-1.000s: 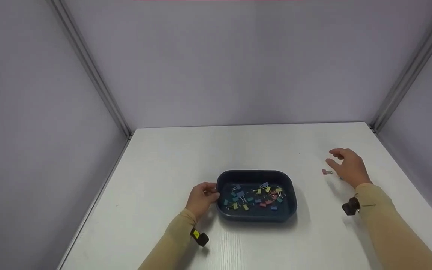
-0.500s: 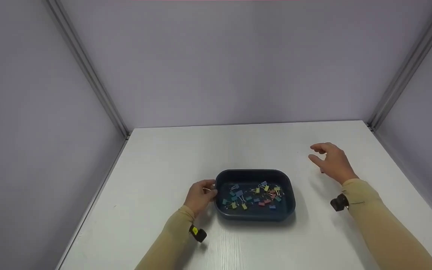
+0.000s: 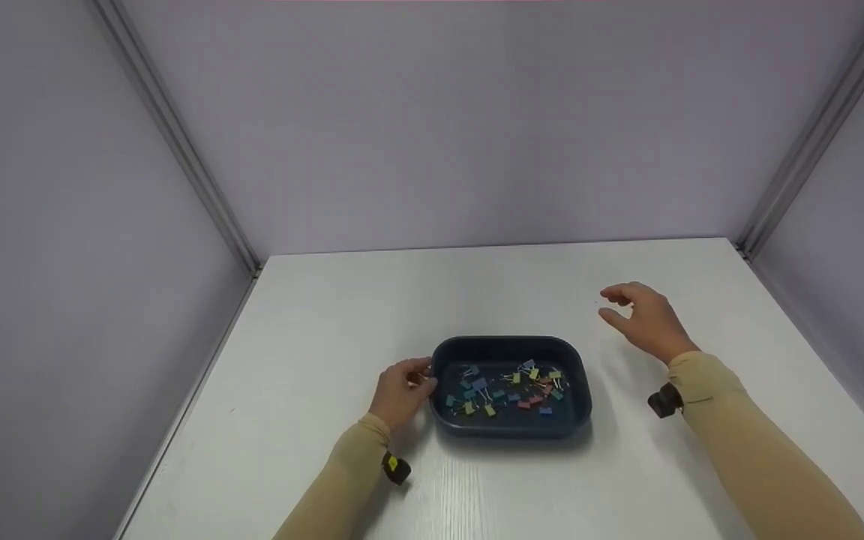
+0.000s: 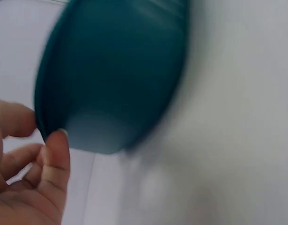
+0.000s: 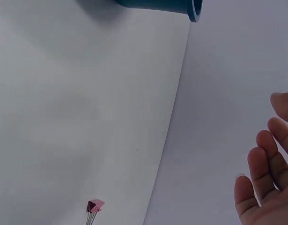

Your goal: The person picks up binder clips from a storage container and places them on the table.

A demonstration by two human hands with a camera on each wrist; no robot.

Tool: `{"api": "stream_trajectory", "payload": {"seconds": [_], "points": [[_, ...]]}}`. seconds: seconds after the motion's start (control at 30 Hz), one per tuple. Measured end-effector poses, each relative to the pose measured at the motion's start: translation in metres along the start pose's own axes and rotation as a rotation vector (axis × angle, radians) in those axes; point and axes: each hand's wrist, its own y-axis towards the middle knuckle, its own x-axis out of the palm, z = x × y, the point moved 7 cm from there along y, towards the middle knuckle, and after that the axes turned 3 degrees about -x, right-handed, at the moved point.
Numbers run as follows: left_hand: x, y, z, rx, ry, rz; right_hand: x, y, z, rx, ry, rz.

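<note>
A dark blue plastic tray point(image 3: 511, 430) sits on the white table with several small binder clips in it, among them a blue one point(image 3: 479, 384) and a yellow one point(image 3: 490, 411). My left hand point(image 3: 400, 394) pinches the tray's left rim between thumb and fingers, as the left wrist view confirms. To the right of the tray, my right hand point(image 3: 648, 319) is raised over the table, thumb and fingers spread apart and holding nothing. A pink binder clip point(image 5: 95, 205) lies on the table in the right wrist view; in the head view it is hidden behind my right hand.
The white tabletop point(image 3: 327, 322) is enclosed by pale panels point(image 3: 507, 127) at the back and both sides. Metal corner posts point(image 3: 177, 142) rise at the back corners. A small dark camera point(image 3: 665, 401) is strapped to each wrist.
My right hand has moved left toward the tray, passing over the pink binder clip, which it now covers in the head view. My left hand keeps its place at the tray's rim.
</note>
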Motion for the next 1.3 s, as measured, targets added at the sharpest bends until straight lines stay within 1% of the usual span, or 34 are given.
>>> {"api": "stream_trajectory", "payload": {"seconds": [0.1, 0.3, 0.43, 0.67, 0.8, 0.87, 1.07, 1.2, 1.3], "points": [[-0.001, 0.0, 0.0, 0.034, 0.024, 0.009, 0.005, 0.003, -0.003, -0.005, 0.002, -0.017], [-0.002, 0.001, -0.003, 0.02, 0.001, 0.001, 0.01, 0.008, -0.013, -0.049, 0.0, -0.013], [-0.001, 0.003, -0.004, 0.011, -0.007, -0.001, 0.015, 0.012, -0.016, -0.056, -0.009, -0.017], [0.002, 0.006, -0.001, 0.041, -0.01, 0.006, 0.026, 0.018, -0.028, -0.081, 0.003, -0.047], [0.003, 0.008, 0.0, 0.033, -0.022, 0.002, 0.034, 0.023, -0.037, -0.112, 0.021, -0.06], [0.004, 0.008, -0.001, 0.019, -0.033, -0.003, 0.039, 0.024, -0.042, -0.127, 0.022, -0.069], [0.007, 0.005, -0.002, -0.005, -0.058, -0.017, 0.058, 0.026, -0.053, -0.135, 0.012, -0.121], [0.008, 0.004, 0.0, -0.014, -0.055, -0.021, 0.069, 0.027, -0.062, -0.172, 0.013, -0.143], [0.009, 0.004, 0.001, -0.014, -0.053, -0.024, 0.077, 0.027, -0.067, -0.2, 0.017, -0.178]]}}
